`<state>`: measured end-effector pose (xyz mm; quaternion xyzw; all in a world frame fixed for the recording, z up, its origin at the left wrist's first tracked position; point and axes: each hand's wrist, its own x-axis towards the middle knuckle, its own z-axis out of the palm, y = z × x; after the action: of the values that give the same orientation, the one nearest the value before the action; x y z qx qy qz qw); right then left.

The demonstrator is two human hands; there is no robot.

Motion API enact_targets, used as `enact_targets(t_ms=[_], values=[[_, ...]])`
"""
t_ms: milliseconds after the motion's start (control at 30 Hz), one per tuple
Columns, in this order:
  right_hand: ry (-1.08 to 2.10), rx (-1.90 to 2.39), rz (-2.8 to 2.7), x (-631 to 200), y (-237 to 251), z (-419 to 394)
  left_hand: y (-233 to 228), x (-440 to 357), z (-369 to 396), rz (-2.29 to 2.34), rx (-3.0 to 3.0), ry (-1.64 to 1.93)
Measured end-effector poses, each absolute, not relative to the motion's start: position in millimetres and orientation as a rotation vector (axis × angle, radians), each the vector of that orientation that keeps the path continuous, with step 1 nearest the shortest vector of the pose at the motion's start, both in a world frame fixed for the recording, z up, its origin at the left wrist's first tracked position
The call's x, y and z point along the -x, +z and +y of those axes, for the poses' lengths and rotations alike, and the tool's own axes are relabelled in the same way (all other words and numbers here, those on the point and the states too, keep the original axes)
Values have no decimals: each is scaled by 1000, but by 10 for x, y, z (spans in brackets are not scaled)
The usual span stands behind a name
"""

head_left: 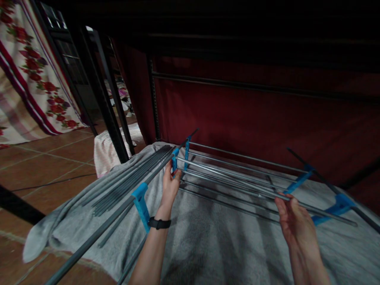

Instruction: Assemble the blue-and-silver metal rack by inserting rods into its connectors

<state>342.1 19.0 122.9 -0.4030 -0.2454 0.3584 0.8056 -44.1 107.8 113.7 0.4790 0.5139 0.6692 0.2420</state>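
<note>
We cannot tell how the left hand (170, 186) closes: its fingertips are tucked behind the blue clip (175, 160) and the rod there. The right hand (293, 223) shows us its palm, but the thumb's contact with the metal rod (237, 180) is too blurred to judge. Both forearms are cut off by the bottom edge. The rack's side rail (97, 231) runs out at the lower left, its far rail out at the right. The upper part of the view is too dark to read.
</note>
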Motion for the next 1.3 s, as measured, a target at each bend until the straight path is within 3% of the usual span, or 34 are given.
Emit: enact_targets(t_ms=[1300], values=[[744,744,-420,-3120,1411,336,1093,525,1172,1595,-1453,1782]])
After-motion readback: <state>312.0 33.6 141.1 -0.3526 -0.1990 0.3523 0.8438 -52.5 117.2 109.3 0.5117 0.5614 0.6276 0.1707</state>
